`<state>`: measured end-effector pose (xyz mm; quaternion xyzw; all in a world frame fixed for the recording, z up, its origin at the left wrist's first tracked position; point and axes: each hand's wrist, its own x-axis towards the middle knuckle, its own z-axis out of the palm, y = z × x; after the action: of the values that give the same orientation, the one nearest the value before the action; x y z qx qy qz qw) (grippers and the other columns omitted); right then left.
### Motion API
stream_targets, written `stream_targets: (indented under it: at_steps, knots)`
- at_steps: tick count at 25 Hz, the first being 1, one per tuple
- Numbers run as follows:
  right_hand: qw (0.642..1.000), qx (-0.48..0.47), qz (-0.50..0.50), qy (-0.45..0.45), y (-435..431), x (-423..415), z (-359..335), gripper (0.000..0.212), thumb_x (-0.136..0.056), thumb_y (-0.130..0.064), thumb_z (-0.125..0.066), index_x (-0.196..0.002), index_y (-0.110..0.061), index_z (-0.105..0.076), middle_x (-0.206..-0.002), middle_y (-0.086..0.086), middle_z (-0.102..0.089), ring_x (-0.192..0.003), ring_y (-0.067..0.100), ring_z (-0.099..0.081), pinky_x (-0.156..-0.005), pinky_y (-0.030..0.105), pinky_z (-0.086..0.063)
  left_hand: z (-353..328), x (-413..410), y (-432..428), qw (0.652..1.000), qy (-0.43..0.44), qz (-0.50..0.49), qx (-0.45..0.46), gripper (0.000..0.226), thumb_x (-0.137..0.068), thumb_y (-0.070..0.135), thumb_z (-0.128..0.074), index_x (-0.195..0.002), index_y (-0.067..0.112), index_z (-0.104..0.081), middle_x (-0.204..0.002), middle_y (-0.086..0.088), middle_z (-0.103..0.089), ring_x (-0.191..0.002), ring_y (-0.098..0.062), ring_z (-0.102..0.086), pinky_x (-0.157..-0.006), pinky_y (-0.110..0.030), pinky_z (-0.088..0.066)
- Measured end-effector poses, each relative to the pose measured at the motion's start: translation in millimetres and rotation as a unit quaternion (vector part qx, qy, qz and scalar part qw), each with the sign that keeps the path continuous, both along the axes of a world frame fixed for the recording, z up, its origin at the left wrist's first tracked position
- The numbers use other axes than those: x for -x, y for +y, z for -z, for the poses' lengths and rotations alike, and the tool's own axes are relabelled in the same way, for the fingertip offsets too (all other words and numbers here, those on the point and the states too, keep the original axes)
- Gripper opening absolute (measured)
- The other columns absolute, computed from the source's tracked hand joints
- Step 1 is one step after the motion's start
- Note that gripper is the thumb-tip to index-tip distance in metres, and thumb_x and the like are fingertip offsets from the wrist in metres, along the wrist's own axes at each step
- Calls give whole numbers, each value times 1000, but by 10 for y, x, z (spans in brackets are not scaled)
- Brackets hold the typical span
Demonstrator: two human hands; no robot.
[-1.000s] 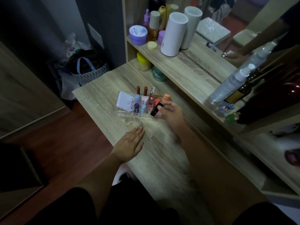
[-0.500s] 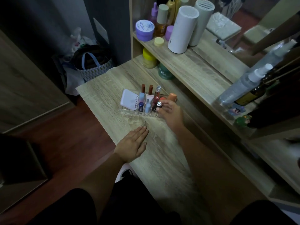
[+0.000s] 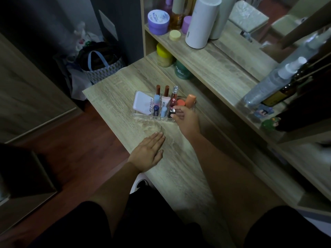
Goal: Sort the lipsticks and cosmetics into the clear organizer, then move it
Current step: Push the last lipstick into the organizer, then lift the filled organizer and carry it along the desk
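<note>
So my right hand (image 3: 186, 119) is pinching a black lipstick (image 3: 171, 112) into the clear organizer (image 3: 141, 116) mid-desk, I think; left hand (image 3: 149, 153) flat, holding nothing. Hard, slick, light plastic: grab both ends.

Pale wood-grain surface (image 3: 114, 102); white compact (image 3: 143, 103); orange tube (image 3: 190, 101); lilac jar (image 3: 158, 21); yellow-lidded jar (image 3: 163, 55); blue-handled patterned bag (image 3: 102, 68); reddish-brown floor (image 3: 75, 140).

Desk (image 3: 180, 169): light wood grain, under your arms.
On desk: clear organizer (image 3: 143, 116), filled; your left hand (image 3: 148, 153), flat, palm down.
Lower shelf (image 3: 202, 83): yellow jar (image 3: 163, 55), green jar (image 3: 181, 69).
Upper shelf (image 3: 223, 56): purple jar (image 3: 158, 21), white cylinder (image 3: 201, 20), spray bottle (image 3: 268, 83).
</note>
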<state>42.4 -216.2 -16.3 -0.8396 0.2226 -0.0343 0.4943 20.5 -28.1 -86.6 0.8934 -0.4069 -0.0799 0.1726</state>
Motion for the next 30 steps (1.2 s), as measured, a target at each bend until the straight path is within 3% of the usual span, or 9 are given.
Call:
stream_targets:
  at_steps: [4, 7, 9, 14, 17, 19, 23, 26, 30]
  knots:
    - [1000, 7, 7, -14, 17, -8, -5, 31, -84, 4, -62, -115, 1, -60, -111, 20, -68, -95, 16, -62, -66, -5, -43, -40, 8, -27, 1000, 1, 1, 9, 50, -91, 21, -56, -135, 0, -46, -144, -19, -47, -136, -35, -40, -112, -47, -37]
    - [1000, 21, 3, -9, 19, -6, -11, 33, -85, 4, -61, -117, -1, -59, -113, 18, -67, -100, 18, -64, -75, 5, -47, -68, 8, -28, 1000, 23, 0, 13, 50, -94, 23, -51, -139, 1, -40, -148, -18, -41, -140, -33, -34, -117, -43, -29]
    - [1000, 16, 15, -8, 6, -8, -1, 34, -85, 4, -60, -118, -2, -58, -112, 17, -67, -97, 16, -63, -76, 11, -48, -103, -23, 6, 999, 26, -20, 34, 49, -95, 24, -49, -136, -1, -43, -145, -20, -45, -137, -34, -40, -116, -43, -32]
    - [1000, 2, 14, -3, 5, -46, 59, 32, -83, 6, -61, -114, 1, -58, -110, 20, -66, -91, 12, -57, -64, -2, -46, -249, -221, 224, 993, 26, -106, 53, 54, -92, 35, -34, -130, 0, -50, -134, -22, -54, -124, -34, -50, -107, -40, -41]
    - [1000, -12, 23, 7, 32, -46, 80, 32, -83, 3, -63, -115, -1, -59, -110, 18, -67, -92, 14, -60, -71, 5, -49, -326, -411, 293, 986, 13, -150, 66, 44, -94, 27, -37, -124, -1, -53, -125, -24, -58, -116, -38, -53, -102, -35, -40]
    - [999, -22, 32, 7, 44, -47, 82, 30, -83, 2, -63, -113, -1, -59, -110, 17, -68, -96, 19, -64, -79, 18, -52, -373, -574, 279, 971, 21, -214, 100, 32, -94, 14, -46, -119, -5, -54, -118, -27, -59, -109, -41, -54, -97, -32, -36]
    - [999, -24, 38, 1, 25, -57, 82, 27, -82, 1, -65, -109, 0, -61, -104, 18, -69, -87, 14, -61, -60, -2, -45, -456, -882, 188, 914, 102, -361, 155, 43, -88, 4, -54, -129, -7, -44, -130, -30, -48, -118, -41, -48, -103, -42, -38]
    - [999, -31, 38, 5, 21, -67, 85, 26, -83, 2, -64, -109, 0, -61, -104, 19, -69, -92, 20, -65, -71, 11, -47, -475, -1047, 148, 876, 198, -414, 146, 58, -85, 8, -57, -137, -2, -35, -139, -27, -45, -126, -40, -46, -106, -44, -38]
    - [999, -34, 40, 5, 28, -67, 96, 26, -83, 3, -63, -109, 0, -62, -105, 19, -69, -92, 21, -65, -80, 23, -49, -470, -1143, 134, 862, 283, -396, 141, 54, -86, 17, -60, -135, 5, -41, -134, -18, -57, -123, -34, -53, -102, -37, -41]
